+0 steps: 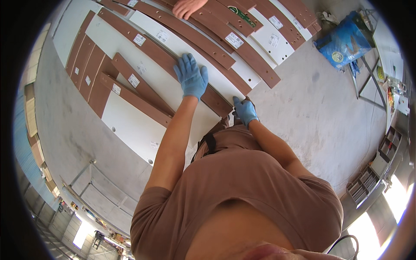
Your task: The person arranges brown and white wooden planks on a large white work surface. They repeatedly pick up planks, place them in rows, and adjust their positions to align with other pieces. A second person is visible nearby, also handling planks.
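Observation:
My left hand [191, 80], in a blue glove, lies flat with its fingers stretched out on a long white panel [208, 73], near the panel's left edge. Beside it runs a brown board [160, 56] with a white label. My right hand [245, 111], also gloved in blue, is closed at the near end of the white panel, its fingers curled at the edge and partly hidden. Something dark shows around those fingers, too small to tell. At the top, another person's bare hand [188, 8] rests over the brown boards.
Several brown boards [253, 60] and white panels with drilled holes lie stacked ahead. Two narrow brown boards [134, 97] lie on the left. A green item [241, 16] rests on a far board. At right, a blue bag [344, 41] hangs by a metal frame [370, 84].

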`<state>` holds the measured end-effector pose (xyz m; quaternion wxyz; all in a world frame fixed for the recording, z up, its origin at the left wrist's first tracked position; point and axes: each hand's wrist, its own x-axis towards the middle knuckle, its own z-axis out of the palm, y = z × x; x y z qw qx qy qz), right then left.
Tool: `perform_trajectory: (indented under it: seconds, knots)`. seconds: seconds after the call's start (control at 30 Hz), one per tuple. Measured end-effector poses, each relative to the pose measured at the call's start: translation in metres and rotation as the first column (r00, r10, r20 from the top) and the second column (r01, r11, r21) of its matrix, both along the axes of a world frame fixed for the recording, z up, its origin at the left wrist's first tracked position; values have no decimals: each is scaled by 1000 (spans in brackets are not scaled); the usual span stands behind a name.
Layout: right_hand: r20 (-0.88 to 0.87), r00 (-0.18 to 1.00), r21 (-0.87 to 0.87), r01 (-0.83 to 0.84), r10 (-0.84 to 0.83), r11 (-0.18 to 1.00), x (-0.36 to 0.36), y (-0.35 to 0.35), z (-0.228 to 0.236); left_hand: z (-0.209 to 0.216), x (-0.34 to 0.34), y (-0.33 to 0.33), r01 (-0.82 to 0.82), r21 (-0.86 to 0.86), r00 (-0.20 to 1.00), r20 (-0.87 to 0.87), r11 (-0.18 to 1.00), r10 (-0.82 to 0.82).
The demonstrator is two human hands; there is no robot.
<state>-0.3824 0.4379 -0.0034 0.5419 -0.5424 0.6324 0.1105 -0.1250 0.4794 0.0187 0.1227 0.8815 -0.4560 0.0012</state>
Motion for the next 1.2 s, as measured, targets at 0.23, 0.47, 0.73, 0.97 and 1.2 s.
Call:
perform_trajectory:
  seconds: [0.23,0.47,0.73,0.97,1.2]
  knots:
    - [-276,778,-386,-627,564,676,3,-48,83,7,27,22,-342,-105,939,8,934,345]
    - [-390,789,-861,-495,475,114,49,-135,116,2,41,34,-600,59,772,-218,798,597]
    - [-383,762,-810,-549,523,206,78,-173,57,-2,40,19,-595,-17,789,-199,803,581]
    - [-434,754,-804,-571,493,167,72,-159,48,-6,43,19,-592,-48,791,-226,804,569]
    - [-371,772,-833,-522,516,183,73,-166,42,-15,43,24,-534,-70,840,-164,843,518]
